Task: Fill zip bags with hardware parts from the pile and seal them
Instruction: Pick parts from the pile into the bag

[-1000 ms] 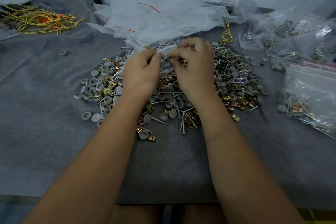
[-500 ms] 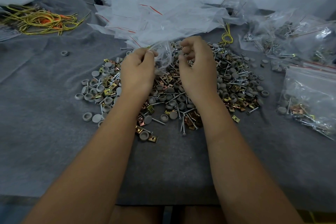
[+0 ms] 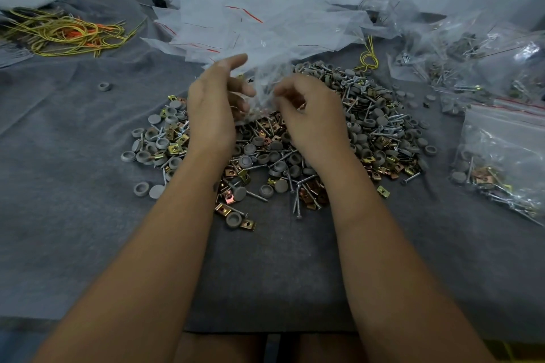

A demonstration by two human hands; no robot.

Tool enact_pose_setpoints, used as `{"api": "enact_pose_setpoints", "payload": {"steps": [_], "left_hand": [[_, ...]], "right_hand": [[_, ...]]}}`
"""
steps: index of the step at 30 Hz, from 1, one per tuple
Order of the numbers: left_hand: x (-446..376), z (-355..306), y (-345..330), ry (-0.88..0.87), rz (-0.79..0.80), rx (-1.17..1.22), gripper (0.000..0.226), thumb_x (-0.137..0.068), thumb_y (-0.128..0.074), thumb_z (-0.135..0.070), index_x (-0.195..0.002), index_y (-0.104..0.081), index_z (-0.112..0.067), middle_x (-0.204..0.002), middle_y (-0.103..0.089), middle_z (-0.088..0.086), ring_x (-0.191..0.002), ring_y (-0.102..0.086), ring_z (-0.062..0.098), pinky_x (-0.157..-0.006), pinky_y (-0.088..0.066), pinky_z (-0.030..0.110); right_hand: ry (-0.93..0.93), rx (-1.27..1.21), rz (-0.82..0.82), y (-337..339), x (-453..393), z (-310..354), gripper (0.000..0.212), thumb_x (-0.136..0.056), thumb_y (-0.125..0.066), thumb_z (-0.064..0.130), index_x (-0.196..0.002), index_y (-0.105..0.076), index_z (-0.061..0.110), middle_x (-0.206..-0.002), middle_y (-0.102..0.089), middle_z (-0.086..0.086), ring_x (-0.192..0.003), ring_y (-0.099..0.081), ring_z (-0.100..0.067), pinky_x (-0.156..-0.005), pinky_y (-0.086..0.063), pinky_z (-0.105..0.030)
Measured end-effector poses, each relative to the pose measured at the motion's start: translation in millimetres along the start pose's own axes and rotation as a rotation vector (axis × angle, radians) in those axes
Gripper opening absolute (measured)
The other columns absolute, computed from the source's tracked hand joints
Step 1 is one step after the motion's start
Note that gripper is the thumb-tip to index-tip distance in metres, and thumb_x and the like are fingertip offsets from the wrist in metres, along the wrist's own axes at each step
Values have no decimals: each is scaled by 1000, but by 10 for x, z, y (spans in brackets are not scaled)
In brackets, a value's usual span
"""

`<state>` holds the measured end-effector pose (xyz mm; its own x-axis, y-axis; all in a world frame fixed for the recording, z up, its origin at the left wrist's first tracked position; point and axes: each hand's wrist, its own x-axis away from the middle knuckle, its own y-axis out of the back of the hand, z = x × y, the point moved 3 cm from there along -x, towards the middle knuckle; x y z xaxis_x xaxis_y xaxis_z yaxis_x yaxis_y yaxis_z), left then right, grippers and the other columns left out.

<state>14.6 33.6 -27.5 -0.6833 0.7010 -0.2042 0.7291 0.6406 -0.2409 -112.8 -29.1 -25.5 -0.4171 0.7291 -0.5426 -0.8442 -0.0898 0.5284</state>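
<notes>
A pile of hardware parts [image 3: 371, 132], made of grey caps, screws and brass clips, lies spread on the grey cloth. Just above its far side a clear zip bag [image 3: 262, 88] hangs between my hands. My right hand [image 3: 309, 118] has its fingers curled and pinches the bag's edge. My left hand [image 3: 213, 106] is beside the bag with fingers stretched out, the index pointing up and the thumb against the plastic. Whether any parts are inside the bag is hidden by the crumpled plastic.
A heap of empty zip bags [image 3: 265, 20] lies behind the pile. Filled bags [image 3: 507, 156] sit at the right, with more [image 3: 472, 62] behind them. Yellow and orange wires [image 3: 65, 35] lie far left, a stray grey cap [image 3: 103, 86] near them.
My hands have moved apart, pulling the bag open between them. My left hand's fingers have uncurled from a pinch to an outstretched spread.
</notes>
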Motion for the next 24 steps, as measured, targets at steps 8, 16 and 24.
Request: {"api": "enact_pose_setpoints", "payload": {"steps": [8,16,24], "left_hand": [[-15,30,59,4,-142,15,50,-107,-20,-28,-99,-67,-12,-72,-59,2,-57,-51,12,-51,-39,22],[22,47,-50,-33,3,-282,30,-98,-44,-32,-94,-71,-22,-92,-67,-10,-87,-61,4,-83,-52,37],[-9,-6,-126,-27,89,-330,25,-92,-59,-14,-112,-58,-29,-113,-61,0,-99,-62,14,-87,-54,34]], "right_hand": [[-283,-596,-159,107,-44,-50,22,-97,-51,4,-87,-55,23,-98,-66,-8,-90,-66,-18,-78,-55,-24],[-343,-1478,-120,152,-75,-4,26,-99,-37,-5,-91,-52,15,-100,-74,-4,-95,-70,-22,-74,-58,-31],[-365,-1373,-191,129,-55,-20,23,-99,-43,-2,-89,-54,16,-100,-70,-5,-89,-68,-19,-73,-56,-29]]}}
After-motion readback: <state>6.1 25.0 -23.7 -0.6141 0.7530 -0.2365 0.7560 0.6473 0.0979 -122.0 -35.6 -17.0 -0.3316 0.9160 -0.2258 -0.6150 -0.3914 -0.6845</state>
